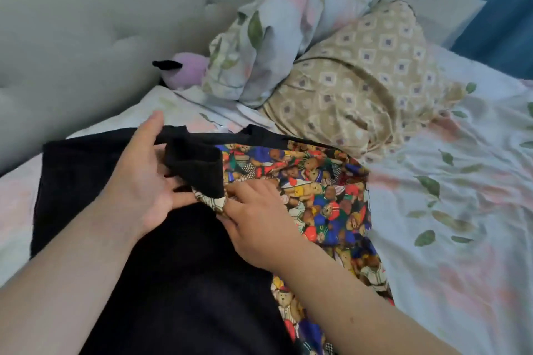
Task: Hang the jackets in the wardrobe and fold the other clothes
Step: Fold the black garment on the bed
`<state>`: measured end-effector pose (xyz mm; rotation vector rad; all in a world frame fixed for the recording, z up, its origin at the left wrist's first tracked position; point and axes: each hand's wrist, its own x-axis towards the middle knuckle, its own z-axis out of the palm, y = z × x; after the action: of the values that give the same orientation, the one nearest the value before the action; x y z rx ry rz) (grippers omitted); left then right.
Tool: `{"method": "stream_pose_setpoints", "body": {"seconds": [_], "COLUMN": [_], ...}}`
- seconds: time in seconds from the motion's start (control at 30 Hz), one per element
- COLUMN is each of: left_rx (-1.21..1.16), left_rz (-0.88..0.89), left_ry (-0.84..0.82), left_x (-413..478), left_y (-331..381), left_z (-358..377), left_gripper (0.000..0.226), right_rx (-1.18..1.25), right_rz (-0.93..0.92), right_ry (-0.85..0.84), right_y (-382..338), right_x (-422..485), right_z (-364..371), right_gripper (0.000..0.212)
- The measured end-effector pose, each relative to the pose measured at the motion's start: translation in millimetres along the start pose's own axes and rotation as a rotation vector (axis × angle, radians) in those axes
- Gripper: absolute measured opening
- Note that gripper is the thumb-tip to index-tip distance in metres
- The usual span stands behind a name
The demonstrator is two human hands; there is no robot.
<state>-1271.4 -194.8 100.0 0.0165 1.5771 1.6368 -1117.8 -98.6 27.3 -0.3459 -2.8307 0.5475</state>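
— Which step is this, hanging or folding?

— Folding, by the look of it. A black garment point(161, 239) lies spread across the near left part of the bed point(461, 210), and its lining or reverse side, a teddy-bear print fabric point(326, 196), shows along its right edge. Whether it is a jacket I cannot tell.

— What are the hands doing?

— The left hand point(144, 181) is closed on the black cloth near the collar end, thumb over the top edge, fingers under a turned-back flap point(196, 167). The right hand point(256, 225) pinches the corner of that flap where the print meets the black, just beside the left fingers.

— So the flap is mid-turn?

— It stands up as a small loop, not yet laid flat. I judge the next move needs both hands to carry that edge over and press it down squarely, keeping the print from bunching.

— Anything in the way?

— The beige patterned pillow point(360, 89) sits touching the garment's far edge, with a floral pillow point(282, 23) behind it against the headboard point(72, 23) and a purple plush toy point(187, 69) in the far left corner. Room to the right is open sheet.
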Motion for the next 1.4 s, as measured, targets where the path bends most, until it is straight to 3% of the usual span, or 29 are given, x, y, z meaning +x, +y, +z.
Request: {"method": "stream_pose_setpoints", "body": {"seconds": [0.07,0.13,0.2,0.27,0.3,0.37,0.47,0.53,0.63,0.73,0.87,1.0,1.07,1.17,1.3,1.4], "left_rx": [0.149,0.335,0.496,0.673,0.674,0.428,0.219,0.401,0.729,0.932,0.983,0.950,0.944,0.905,0.987,1.153], "left_rz": [0.042,0.068,0.112,0.165,0.183,0.189,0.144,0.157,0.247,0.298,0.249,0.193,0.159,0.118,0.128,0.176], "left_ry": [0.073,0.144,0.322,0.511,0.570,0.556,0.520,0.549,0.641,0.604,0.601,0.625,0.626,0.628,0.652,0.721], "left_x": [-8.8,-9.3,-2.4,2.5,3.9,0.9,7.5,12.7,24.9,42.0,60.4,73.5,79.9,103.3,155.2,159.9], "left_y": [0.3,-6.3,-18.4,-32.2,-39.8,-47.1,-57.2,-67.3,-80.7,-85.9,-91.6,-97.6,-102.1,-116.6,-154.2,-154.8], "left_z": [-39.1,-74.5,-104.4,-123.4,-130.3,-135.3,-139.7,-140.8,-153.7,-174.4,-189.5,-200.1,-208.0,-240.0,-317.9,-320.0], "left_gripper": [0.070,0.055,0.027,0.019,0.021,0.029,0.055,0.074,0.068,0.053,0.046,0.046,0.047,0.045,0.048,0.046], "right_rx": [0.010,0.039,0.057,0.060,0.055,0.049,0.129,0.152,0.037,-0.049,0.267,0.411,0.329,0.352,0.473,0.420], "right_rz": [-0.041,-0.097,-0.116,-0.097,-0.099,-0.145,-0.125,0.084,0.504,0.748,0.826,0.940,0.916,0.919,1.023,1.062], "right_ry": [-0.086,-0.154,-0.227,-0.318,-0.371,-0.433,-0.317,-0.088,0.118,-0.086,-0.543,-0.639,-0.680,-0.506,-0.204,-0.022], "right_y": [-24.9,-52.5,-75.8,-87.7,-89.1,-85.3,-57.2,-17.5,66.2,138.4,189.8,212.1,218.2,231.7,252.2,247.9], "right_x": [12.7,27.3,39.3,43.9,42.7,32.7,7.9,-5.9,-10.1,7.5,26.8,41.6,49.2,56.3,69.9,77.9], "right_z": [27.2,54.9,76.0,88.4,91.1,89.0,69.1,45.8,6.2,-28.0,-43.0,-55.6,-58.4,-57.5,-55.9,-39.9], "right_gripper": [0.027,0.029,0.032,0.046,0.059,0.075,0.068,0.051,0.047,0.068,0.047,0.053,0.042,0.002,0.028,0.036]}}
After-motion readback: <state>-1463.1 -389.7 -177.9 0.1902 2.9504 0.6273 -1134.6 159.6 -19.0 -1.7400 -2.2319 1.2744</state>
